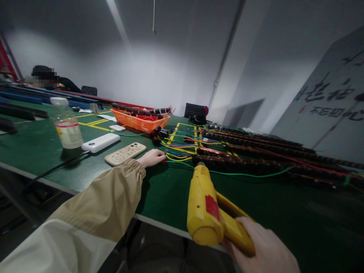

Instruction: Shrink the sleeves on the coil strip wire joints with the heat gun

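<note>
A yellow heat gun [203,206] with a red patch is wrapped in my right hand [264,242], its nozzle pointing away from me toward the wire bundle. My left hand [153,157] is closed at the ends of several coloured wires [179,156], yellow, blue, green and red. Its fingertips are small in view, so how many wires it pinches is unclear. The wires run into a long dark wound strip [241,163] lying on the green table [167,193]. A long green wire [250,175] curves along the near side of that strip.
Left of my left hand lie a phone in a beige case [125,153] and a white power bank [101,142] with a black cable. A plastic bottle [67,127] stands beyond. An orange basket [136,120] holds dark wound parts. Another person [71,84] is at the far left.
</note>
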Motion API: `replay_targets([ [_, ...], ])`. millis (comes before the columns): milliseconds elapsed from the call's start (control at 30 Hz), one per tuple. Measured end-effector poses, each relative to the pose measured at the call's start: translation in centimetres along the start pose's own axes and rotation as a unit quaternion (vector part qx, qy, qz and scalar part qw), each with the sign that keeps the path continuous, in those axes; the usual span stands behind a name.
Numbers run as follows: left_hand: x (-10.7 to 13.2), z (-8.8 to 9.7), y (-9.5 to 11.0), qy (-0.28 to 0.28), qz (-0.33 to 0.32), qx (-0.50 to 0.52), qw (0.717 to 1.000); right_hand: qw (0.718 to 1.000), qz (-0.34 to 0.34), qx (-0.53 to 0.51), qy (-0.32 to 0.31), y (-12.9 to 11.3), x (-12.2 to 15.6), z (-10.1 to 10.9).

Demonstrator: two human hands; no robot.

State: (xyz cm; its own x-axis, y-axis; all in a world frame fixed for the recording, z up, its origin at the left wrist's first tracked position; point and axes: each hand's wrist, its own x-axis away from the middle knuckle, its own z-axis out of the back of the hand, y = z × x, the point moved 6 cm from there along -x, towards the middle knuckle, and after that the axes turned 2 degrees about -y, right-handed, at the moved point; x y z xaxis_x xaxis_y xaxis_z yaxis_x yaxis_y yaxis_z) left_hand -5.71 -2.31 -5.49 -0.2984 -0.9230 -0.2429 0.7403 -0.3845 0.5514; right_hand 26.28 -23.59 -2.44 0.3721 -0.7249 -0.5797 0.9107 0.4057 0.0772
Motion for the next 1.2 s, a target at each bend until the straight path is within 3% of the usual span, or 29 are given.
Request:
replay_targets([
  [367,-0.1,-0.2,-0.1,-0.001,0.008,-0.019,1.000,0.998,0.039,-0.055,0.014,-5.3,-2.5,-1.1],
  [533,-0.1,-0.2,-0.3,-0.003,0.016,-0.037,0.999,0.996,0.043,-0.067,0.031,-5.5,-2.4,-0.9],
  [800,-0.1,-0.2,-0.2,0.001,0.012,-0.033,0.999,0.997,0.048,-0.063,0.008,-5.3,-1.6,-1.9],
  [1200,-0.1,-0.1,0.0,0.004,-0.003,-0.030,1.000,0.993,0.031,-0.115,0.022,-7.0,-2.5,-0.9],
])
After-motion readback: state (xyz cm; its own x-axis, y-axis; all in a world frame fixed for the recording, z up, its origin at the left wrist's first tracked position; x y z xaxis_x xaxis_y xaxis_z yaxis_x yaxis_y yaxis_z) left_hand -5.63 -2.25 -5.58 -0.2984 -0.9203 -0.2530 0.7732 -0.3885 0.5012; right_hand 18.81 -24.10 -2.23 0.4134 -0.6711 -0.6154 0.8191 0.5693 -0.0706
